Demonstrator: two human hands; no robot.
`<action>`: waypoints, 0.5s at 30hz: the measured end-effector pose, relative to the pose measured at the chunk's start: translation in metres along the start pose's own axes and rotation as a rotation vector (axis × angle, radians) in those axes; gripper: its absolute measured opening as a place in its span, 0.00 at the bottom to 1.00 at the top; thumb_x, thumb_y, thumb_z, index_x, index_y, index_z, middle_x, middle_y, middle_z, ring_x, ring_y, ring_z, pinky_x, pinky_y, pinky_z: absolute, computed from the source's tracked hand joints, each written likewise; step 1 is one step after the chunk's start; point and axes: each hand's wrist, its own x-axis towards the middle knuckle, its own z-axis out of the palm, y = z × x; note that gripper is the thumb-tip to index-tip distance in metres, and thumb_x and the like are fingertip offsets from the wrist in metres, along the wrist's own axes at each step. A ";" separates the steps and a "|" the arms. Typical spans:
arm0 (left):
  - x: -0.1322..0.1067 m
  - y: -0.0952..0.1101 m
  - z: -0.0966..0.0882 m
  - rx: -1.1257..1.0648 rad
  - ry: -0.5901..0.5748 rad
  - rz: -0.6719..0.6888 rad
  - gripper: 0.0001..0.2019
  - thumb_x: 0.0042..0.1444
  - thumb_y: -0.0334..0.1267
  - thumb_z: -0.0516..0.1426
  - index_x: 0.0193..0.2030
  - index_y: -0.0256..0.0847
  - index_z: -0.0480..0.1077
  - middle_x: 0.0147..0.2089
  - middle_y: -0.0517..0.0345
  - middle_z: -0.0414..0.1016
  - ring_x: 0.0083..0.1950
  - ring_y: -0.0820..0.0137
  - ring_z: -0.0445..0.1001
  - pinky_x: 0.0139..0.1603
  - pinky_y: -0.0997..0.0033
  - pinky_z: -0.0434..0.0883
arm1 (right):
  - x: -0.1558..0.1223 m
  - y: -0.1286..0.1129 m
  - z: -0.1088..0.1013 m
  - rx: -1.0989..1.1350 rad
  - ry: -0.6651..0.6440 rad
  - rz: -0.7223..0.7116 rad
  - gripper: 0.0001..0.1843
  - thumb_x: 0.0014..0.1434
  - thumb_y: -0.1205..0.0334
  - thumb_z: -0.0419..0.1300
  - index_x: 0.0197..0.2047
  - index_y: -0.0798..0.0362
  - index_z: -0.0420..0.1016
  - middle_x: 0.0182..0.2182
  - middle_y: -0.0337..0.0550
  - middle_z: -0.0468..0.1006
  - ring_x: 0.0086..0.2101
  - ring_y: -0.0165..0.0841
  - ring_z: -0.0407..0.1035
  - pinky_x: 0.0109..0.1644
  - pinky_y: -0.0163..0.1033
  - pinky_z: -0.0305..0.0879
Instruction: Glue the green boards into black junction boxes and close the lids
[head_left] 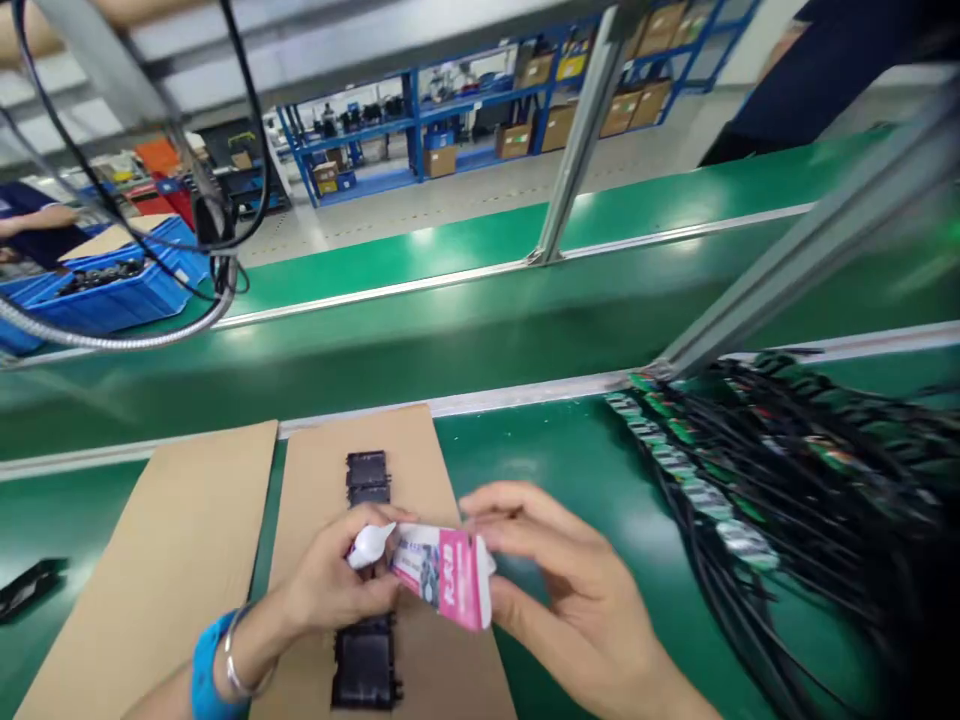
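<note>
My left hand (341, 575), with a blue band and a silver bracelet at the wrist, is closed around a small white bottle (370, 546) with a pointed tip. Right beside the bottle is a small pink and white printed box (446, 575), its left end against my left fingers. My right hand (559, 590) curves around the box's other end, thumb and fingertips at its edges by a white flap. Underneath, a row of black plastic housings (365, 670) lies on a cardboard sheet (315, 480); my left hand and the box hide the middle ones.
A heap of black cables with green circuit boards (697, 490) lies on the right of the green bench. Another cardboard sheet (202, 510) and a black part (34, 588) are at left. Metal posts (581, 140) rise beyond, and blue bins (142, 295) stand far left near a co-worker's arm.
</note>
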 end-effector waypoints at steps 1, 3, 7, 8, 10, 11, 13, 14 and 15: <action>0.001 0.000 -0.004 0.006 0.000 0.039 0.10 0.49 0.32 0.62 0.36 0.39 0.65 0.48 0.48 0.75 0.39 0.69 0.73 0.41 0.71 0.71 | 0.002 -0.001 -0.002 -0.108 -0.019 -0.056 0.13 0.59 0.62 0.62 0.48 0.43 0.76 0.43 0.46 0.75 0.43 0.37 0.71 0.42 0.40 0.72; 0.000 0.001 -0.011 -0.009 0.022 0.071 0.10 0.49 0.31 0.62 0.37 0.38 0.65 0.47 0.49 0.74 0.42 0.68 0.73 0.42 0.70 0.71 | 0.007 -0.007 -0.005 -0.353 -0.059 -0.188 0.16 0.60 0.63 0.60 0.52 0.42 0.75 0.48 0.45 0.75 0.45 0.36 0.71 0.44 0.39 0.72; -0.021 0.009 -0.024 -0.081 0.080 0.032 0.12 0.47 0.34 0.64 0.35 0.37 0.64 0.41 0.53 0.73 0.27 0.78 0.66 0.26 0.78 0.65 | 0.019 -0.032 0.007 -0.648 -0.160 -0.447 0.23 0.63 0.61 0.53 0.61 0.41 0.67 0.53 0.37 0.75 0.47 0.35 0.72 0.50 0.37 0.69; -0.032 0.014 -0.026 -0.086 0.092 0.037 0.12 0.47 0.34 0.64 0.34 0.37 0.65 0.39 0.55 0.73 0.26 0.78 0.65 0.25 0.78 0.64 | 0.021 -0.042 0.015 -0.664 -0.182 -0.488 0.24 0.63 0.61 0.52 0.62 0.41 0.66 0.51 0.37 0.76 0.46 0.35 0.72 0.49 0.36 0.69; -0.060 0.024 -0.029 -0.052 0.138 0.062 0.11 0.48 0.34 0.64 0.34 0.38 0.65 0.36 0.57 0.72 0.26 0.77 0.65 0.25 0.78 0.64 | 0.020 -0.065 0.034 -0.612 -0.225 -0.530 0.23 0.63 0.63 0.52 0.61 0.40 0.67 0.46 0.38 0.78 0.41 0.34 0.74 0.43 0.34 0.71; -0.077 0.027 -0.030 -0.022 0.171 0.073 0.10 0.49 0.34 0.63 0.34 0.39 0.66 0.35 0.57 0.73 0.27 0.77 0.66 0.26 0.78 0.65 | 0.017 -0.077 0.045 -0.551 -0.255 -0.517 0.22 0.63 0.65 0.52 0.59 0.39 0.69 0.42 0.38 0.79 0.38 0.33 0.74 0.39 0.33 0.71; -0.111 0.028 -0.030 0.035 0.232 0.077 0.08 0.50 0.34 0.63 0.34 0.39 0.66 0.35 0.58 0.73 0.26 0.77 0.65 0.25 0.78 0.64 | 0.009 -0.099 0.067 -0.407 -0.338 -0.434 0.19 0.63 0.68 0.53 0.53 0.40 0.73 0.36 0.37 0.79 0.32 0.30 0.73 0.32 0.31 0.70; -0.128 0.025 -0.030 0.062 0.258 0.076 0.08 0.50 0.34 0.63 0.34 0.39 0.67 0.34 0.59 0.73 0.25 0.77 0.65 0.25 0.78 0.64 | 0.005 -0.108 0.079 -0.344 -0.382 -0.384 0.18 0.63 0.70 0.52 0.49 0.42 0.75 0.34 0.37 0.78 0.31 0.29 0.72 0.31 0.31 0.69; -0.145 0.021 -0.029 0.082 0.282 0.072 0.08 0.51 0.34 0.63 0.34 0.39 0.67 0.32 0.60 0.72 0.24 0.77 0.65 0.24 0.78 0.64 | -0.001 -0.116 0.090 -0.300 -0.422 -0.345 0.17 0.63 0.70 0.52 0.45 0.43 0.77 0.34 0.37 0.78 0.30 0.28 0.72 0.31 0.30 0.69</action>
